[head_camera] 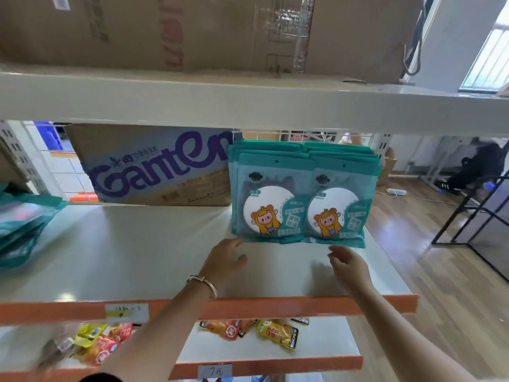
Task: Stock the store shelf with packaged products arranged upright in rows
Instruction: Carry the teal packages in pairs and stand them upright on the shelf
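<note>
The teal packets [300, 199] stand upright in the centre right of the frame, towards the back of the white shelf [137, 257]. They form two rows side by side, fronts facing out. Each row is several packets deep, and the exact number cannot be counted from the overlapping tops. They lean back slightly on one another, which probably keeps them from sliding forward.

Two hands reach in from the bottom of the frame. The left hand [225, 257] has loosely straightened fingers at the lower left corner of the left row. The right hand [348, 263] has relaxed, slightly spread fingers just below the right row. Neither holds anything, and whether they touch the packets cannot be told. They seem placed to square up the rows.

One cardboard box [154, 166] sits left of the rows. One pile of spare teal packets [24, 224] lies flat at the left edge.
</note>
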### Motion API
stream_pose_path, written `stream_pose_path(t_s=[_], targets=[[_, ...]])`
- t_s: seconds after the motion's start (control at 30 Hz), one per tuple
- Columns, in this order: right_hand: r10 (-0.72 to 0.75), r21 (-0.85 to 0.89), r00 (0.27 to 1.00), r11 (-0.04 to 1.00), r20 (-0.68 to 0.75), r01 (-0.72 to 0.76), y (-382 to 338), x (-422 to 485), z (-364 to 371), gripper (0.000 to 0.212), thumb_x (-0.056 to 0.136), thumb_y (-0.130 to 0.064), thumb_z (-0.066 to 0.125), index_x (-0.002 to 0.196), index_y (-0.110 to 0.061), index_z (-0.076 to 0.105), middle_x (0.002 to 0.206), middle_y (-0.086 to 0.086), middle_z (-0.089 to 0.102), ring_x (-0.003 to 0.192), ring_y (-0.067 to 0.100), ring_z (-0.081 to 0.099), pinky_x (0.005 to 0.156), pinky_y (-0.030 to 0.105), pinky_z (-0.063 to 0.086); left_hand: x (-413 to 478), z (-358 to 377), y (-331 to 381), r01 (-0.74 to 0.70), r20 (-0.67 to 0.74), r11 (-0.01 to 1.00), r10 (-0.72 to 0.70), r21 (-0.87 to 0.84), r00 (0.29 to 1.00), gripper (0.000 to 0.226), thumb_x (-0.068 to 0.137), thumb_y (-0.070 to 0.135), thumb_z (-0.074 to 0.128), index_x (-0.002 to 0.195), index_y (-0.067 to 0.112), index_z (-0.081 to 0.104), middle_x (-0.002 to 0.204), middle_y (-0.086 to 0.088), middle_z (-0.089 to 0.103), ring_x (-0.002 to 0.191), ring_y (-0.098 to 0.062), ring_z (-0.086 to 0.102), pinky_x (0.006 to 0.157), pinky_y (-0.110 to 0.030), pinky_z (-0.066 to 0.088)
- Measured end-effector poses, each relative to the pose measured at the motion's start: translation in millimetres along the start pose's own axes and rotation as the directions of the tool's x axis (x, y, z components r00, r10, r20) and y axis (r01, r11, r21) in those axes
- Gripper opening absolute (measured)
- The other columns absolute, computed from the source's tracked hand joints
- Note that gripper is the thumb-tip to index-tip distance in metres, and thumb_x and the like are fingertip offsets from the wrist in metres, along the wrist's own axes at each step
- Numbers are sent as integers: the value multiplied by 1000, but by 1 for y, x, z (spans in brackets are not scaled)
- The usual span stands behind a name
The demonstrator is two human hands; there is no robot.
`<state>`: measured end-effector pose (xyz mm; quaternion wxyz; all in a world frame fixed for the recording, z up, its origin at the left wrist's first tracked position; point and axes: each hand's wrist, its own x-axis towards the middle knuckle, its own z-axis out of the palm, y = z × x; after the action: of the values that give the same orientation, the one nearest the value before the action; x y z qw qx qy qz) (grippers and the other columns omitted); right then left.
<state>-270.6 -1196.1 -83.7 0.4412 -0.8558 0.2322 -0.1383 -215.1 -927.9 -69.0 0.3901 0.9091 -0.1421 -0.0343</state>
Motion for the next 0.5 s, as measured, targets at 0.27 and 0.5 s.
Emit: stream_pose_path(t_s=[0.27, 0.5], targets=[[-178, -123, 974, 973, 137, 195, -3, -84, -20, 30, 85, -1, 56, 112, -10, 66, 99, 3, 67, 98, 21, 63, 88, 27, 46, -84, -30, -2, -123, 93, 974, 107, 190, 990, 49, 87, 30, 59, 133, 17, 47, 136, -2, 48, 126, -16, 44, 105, -25, 33], [-372, -169, 874, 884, 314, 437, -4, -169, -43, 42, 82, -6, 68, 122, -14, 60, 121, 2, 63, 114, 21, 57, 93, 25, 39, -198, -66, 16, -209, 74, 962, 199, 178, 977, 77, 70, 61, 47, 134, 18, 46, 136, 2, 48, 126, -9, 43, 103, -16, 29]])
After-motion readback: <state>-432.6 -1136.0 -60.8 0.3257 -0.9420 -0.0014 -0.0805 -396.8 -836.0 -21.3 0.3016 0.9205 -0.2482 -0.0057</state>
